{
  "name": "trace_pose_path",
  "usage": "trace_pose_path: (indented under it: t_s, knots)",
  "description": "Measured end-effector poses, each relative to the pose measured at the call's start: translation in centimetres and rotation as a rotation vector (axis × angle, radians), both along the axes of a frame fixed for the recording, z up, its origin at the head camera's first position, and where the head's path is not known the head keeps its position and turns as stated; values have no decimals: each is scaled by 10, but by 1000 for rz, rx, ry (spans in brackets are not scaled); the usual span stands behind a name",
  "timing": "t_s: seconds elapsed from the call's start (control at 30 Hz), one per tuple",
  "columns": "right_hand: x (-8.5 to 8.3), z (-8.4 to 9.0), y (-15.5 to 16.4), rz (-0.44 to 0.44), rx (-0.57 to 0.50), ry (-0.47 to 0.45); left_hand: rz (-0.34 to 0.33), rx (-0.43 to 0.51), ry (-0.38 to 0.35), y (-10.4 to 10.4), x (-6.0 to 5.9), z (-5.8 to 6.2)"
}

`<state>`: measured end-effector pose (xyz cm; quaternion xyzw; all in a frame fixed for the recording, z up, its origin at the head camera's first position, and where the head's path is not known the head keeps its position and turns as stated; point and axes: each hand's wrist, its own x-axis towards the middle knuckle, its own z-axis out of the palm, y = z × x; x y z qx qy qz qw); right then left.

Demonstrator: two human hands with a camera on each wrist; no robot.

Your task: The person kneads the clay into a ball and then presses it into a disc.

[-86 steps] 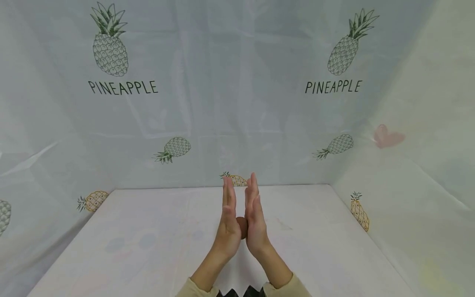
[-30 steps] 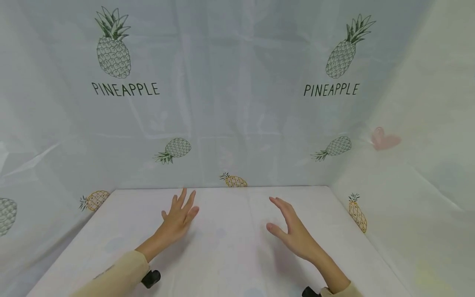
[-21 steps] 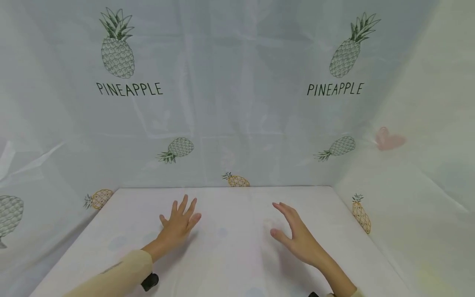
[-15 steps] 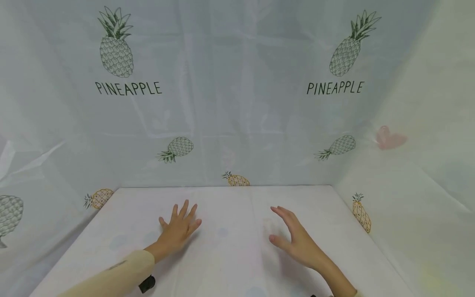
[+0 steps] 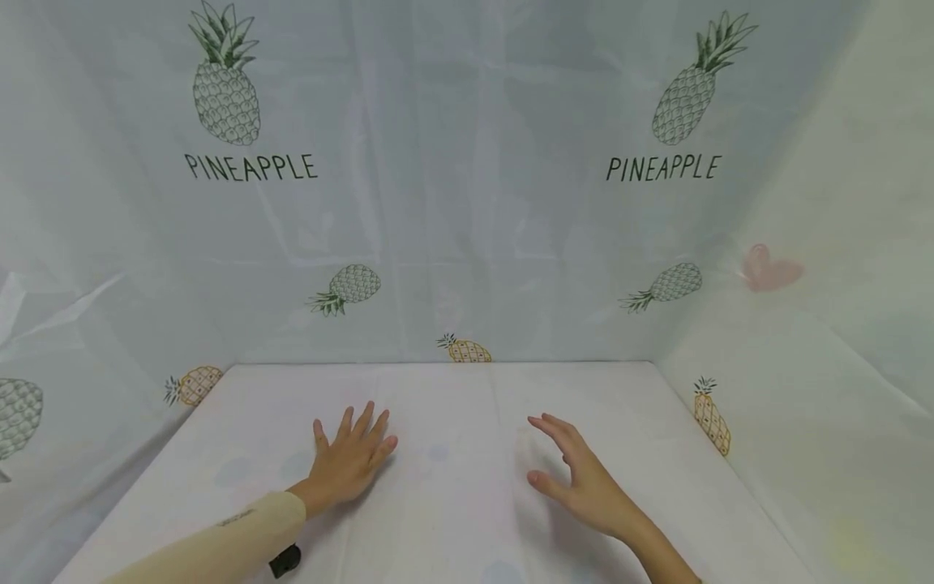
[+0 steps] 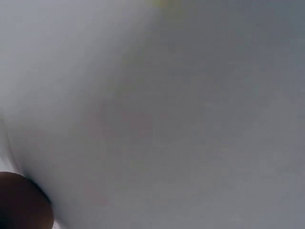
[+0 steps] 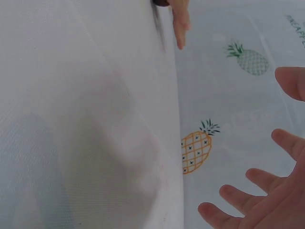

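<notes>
My left hand (image 5: 346,462) lies palm down over the left middle of the white-covered table, fingers spread and straight. The head view hides what is under its palm. In the left wrist view a smooth brown ball (image 6: 24,202) shows at the bottom left corner. A dark brown bit of the ball (image 7: 161,2) also shows by the left hand (image 7: 180,21) at the top of the right wrist view. My right hand (image 5: 587,487) hovers over the right side, empty, fingers relaxed and thumb apart.
A white cloth (image 5: 452,527) with faint coloured spots covers the table. Pale sheets printed with pineapples (image 5: 226,101) hang at the back and sides. A black wrist camera (image 5: 284,561) sits under the left sleeve (image 5: 219,539).
Earlier both palms held the brown ball between them, fingers pointing up. The hands then parted, and the left has since lowered and flattened toward the table. The right has sunk slightly.
</notes>
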<state>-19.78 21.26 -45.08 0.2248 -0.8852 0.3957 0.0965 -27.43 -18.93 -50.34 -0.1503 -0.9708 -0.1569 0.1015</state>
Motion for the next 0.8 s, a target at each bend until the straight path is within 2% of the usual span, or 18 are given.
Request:
trace_pose_path:
  t_s: [0.13, 0.33, 0.4, 0.6, 0.8]
  knots:
    - [2, -1, 1, -1, 9, 16, 5, -47, 36, -2, -2, -7]
    - [3, -2, -1, 21, -19, 18, -3, -10, 67, 2, 0, -9]
    - [4, -2, -2, 26, -24, 10, 3, 5, 65, 4, 1, -8]
    - [7, -5, -4, 29, -31, -9, 48, -28, 25, 9, 1, -7]
    - [5, -7, -8, 39, -31, 7, 101, -64, 26, 8, -8, -19]
